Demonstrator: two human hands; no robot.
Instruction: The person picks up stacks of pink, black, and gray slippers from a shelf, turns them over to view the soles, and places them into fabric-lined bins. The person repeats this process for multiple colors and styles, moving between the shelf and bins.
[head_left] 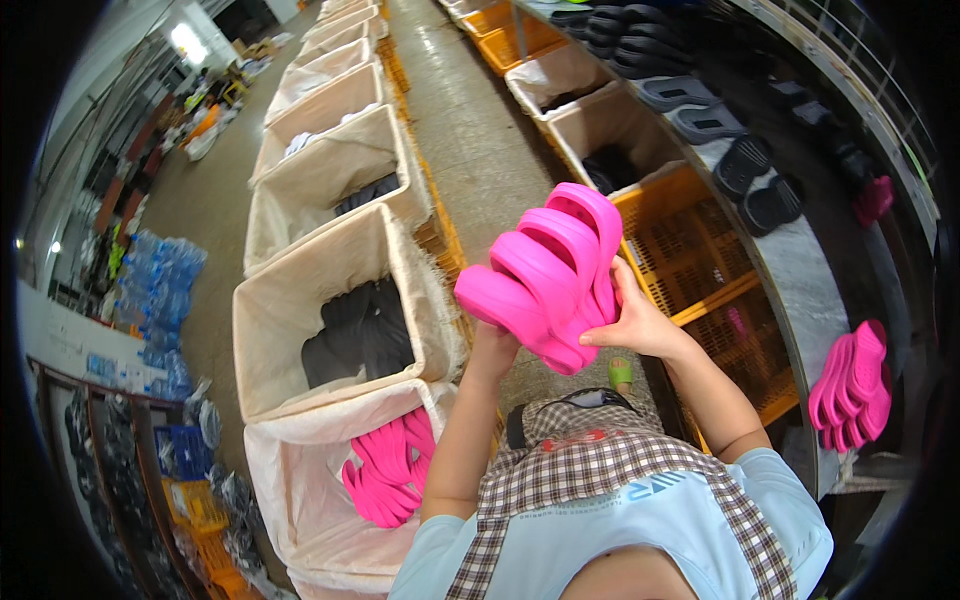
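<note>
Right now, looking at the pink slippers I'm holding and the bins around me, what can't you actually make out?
- Head view: the left hand is mostly hidden behind the stack of pink slippers; its grip cannot be seen.
- The right hand shows only fingers and palm edge against the stack.
- The exact slipper count is unclear, since they overlap.
- The bin of pink slippers is partly covered by the left forearm.
- The far bins are too small to tell contents.

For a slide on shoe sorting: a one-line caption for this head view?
Both hands, left hand and right hand, hold a stack of bright pink foam sandals above a fabric-lined bin.
</note>
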